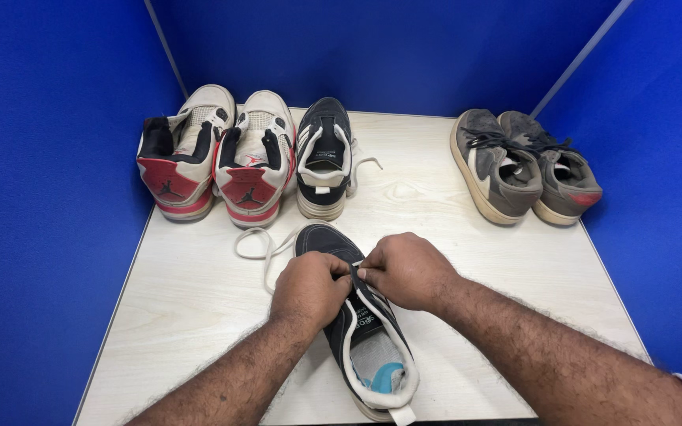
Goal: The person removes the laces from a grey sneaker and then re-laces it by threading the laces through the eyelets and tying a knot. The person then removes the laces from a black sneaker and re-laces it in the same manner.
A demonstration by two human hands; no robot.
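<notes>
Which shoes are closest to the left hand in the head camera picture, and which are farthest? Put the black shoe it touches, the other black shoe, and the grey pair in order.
From the left hand:
1. Black lace-up sneaker with white lining, touched, right under it.
2. Matching black sneaker, standing behind, middle of the table.
3. Pair of grey suede sneakers, back right corner.

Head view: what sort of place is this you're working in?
Probably a small partitioned work booth: blue padded walls enclose a pale wood-grain table, with several sneakers lined along the back. Both hands work the laces of a black sneaker.
</notes>
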